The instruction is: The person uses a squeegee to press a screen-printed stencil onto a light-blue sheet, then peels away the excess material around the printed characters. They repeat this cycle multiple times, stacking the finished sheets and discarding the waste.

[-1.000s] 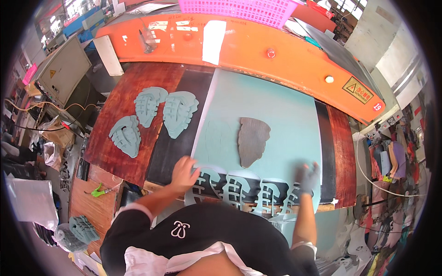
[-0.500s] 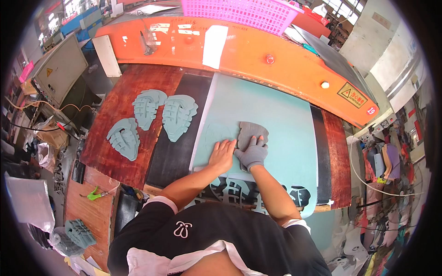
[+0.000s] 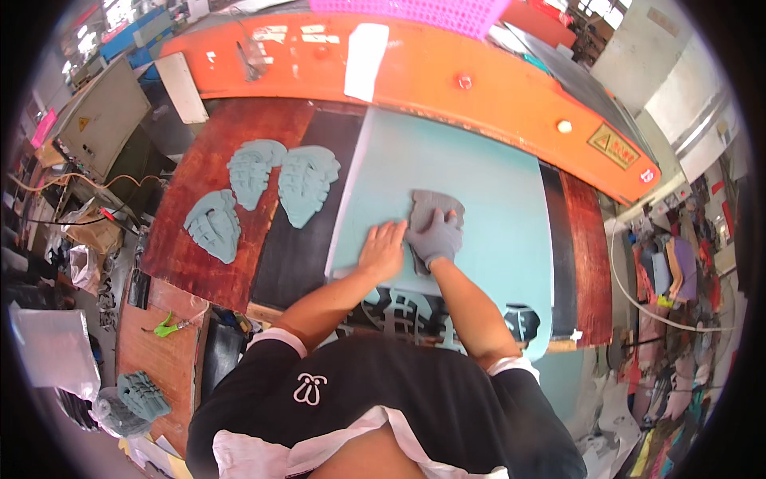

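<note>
A pale teal sheet (image 3: 495,207) lies spread over the black pad in front of me. On it sits a flat grey-brown piece with notched edges (image 3: 427,201), its shape like a cutting die. My right hand (image 3: 437,238), in a grey glove, rests on this piece with fingers spread over its top and the thumb near its left edge. My bare left hand (image 3: 383,251) lies flat on the sheet just left of it, fingers stretched and their tips close to its edge. The glove hides the middle of the piece.
Three teal cut-out stacks (image 3: 309,184) lie at left on the brown board (image 3: 179,263) and black strip. An orange machine beam (image 3: 423,76) crosses behind the sheet, with a pink basket (image 3: 415,12) above. Cut holes (image 3: 399,311) mark the sheet's near edge. Green-handled snips (image 3: 166,326) lie on the side table.
My right hand has slid slightly farther forward over the grey-brown piece, which keeps its place on the sheet. My left hand stays flat beside it. The whole view has shifted a little.
</note>
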{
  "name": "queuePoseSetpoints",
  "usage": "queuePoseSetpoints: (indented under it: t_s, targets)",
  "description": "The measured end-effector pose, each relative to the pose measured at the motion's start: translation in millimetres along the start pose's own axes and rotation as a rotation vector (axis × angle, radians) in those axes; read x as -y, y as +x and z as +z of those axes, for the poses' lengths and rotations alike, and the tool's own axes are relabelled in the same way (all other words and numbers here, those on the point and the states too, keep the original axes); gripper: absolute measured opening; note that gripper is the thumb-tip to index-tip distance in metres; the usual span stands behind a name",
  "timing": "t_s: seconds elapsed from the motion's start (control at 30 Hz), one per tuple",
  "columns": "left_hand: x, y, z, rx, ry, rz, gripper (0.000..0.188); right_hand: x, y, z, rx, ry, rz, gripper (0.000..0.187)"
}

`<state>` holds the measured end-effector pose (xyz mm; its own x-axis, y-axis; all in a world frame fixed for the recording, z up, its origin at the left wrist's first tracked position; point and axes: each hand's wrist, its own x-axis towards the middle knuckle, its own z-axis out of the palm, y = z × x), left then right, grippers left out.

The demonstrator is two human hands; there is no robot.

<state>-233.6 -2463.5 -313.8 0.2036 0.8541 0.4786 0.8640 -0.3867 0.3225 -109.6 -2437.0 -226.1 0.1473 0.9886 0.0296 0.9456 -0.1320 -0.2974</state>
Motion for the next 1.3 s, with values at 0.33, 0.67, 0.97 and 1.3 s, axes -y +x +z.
queuePoseSetpoints:
  t_s: [0.33,0.67,0.97,1.3]
  targets:
    - [-2,8,-11,0.033,0.024,0.057,0.037,-82,32,-1,0.023,1.092,-0.133,0.071]
    - [-4,12,-12,0.038,0.019,0.044,0.032,-126,38,-34,-0.231,0.429,-0.111,0.074]
    - [-6,20,-14,0.014,0.005,0.052,0.031,-126,31,-23,-0.207,0.067,-0.027,0.075]
    - [-5,26,-14,-0.005,0.031,0.089,0.032,-123,35,-19,-0.201,0.055,-0.036,0.077]
